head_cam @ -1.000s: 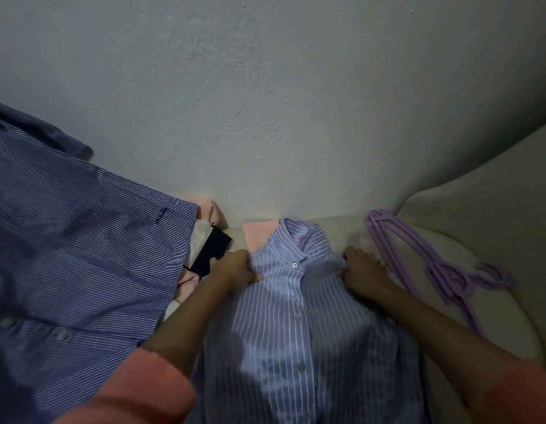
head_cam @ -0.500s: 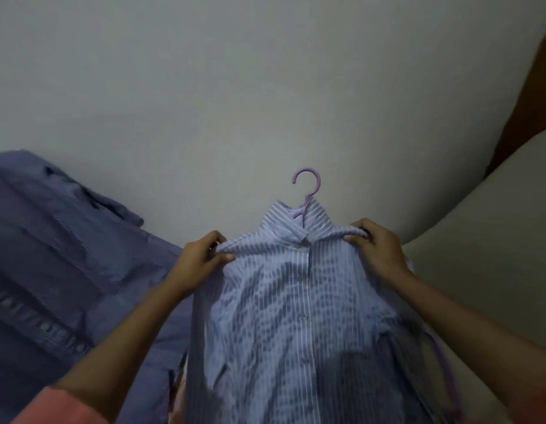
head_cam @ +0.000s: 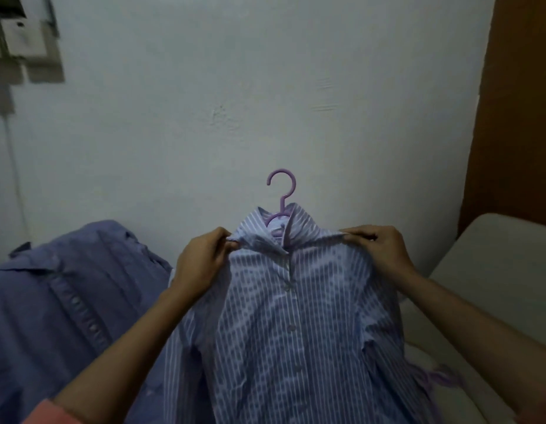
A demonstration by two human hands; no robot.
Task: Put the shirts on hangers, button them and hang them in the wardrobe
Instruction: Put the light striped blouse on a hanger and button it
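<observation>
Two shirts are in front of me, and I take them from my left across to my right. Far up at the left edge some blurred pale boxes (head_cam: 18, 41) are fixed to the wall (head_cam: 204, 102), with a thin cable (head_cam: 13, 166) running down from them. Below that, the dark blue shirt (head_cam: 67, 301) lies spread out, its collar toward the wall and its row of buttons running down its front. My orange sleeve (head_cam: 48, 413) shows at the bottom edge, and my forearm rises from it to my left hand (head_cam: 201, 261). That hand's fingers and thumb are curled and pinch the left shoulder of the striped shirt (head_cam: 281, 347), just beside the collar. This light blue-and-white striped shirt is held up off the surface, its front facing me, several buttons down the placket looking fastened; whether the top one at the collar is done I cannot tell. It sits on the purple hanger (head_cam: 281, 191), whose hook stands upright above the open collar, against the pale wall, touching nothing that I can see. My right hand (head_cam: 385, 249) grips the shirt's right shoulder in the same way, fingers curled over the fabric, thumb underneath. Lower right, something purple (head_cam: 440, 381) lies on the cream cushion (head_cam: 495, 270), partly hidden by the shirt's hem and too blurred to name surely. Behind the cushion, a brown wooden panel (head_cam: 516, 117) fills the right edge.
</observation>
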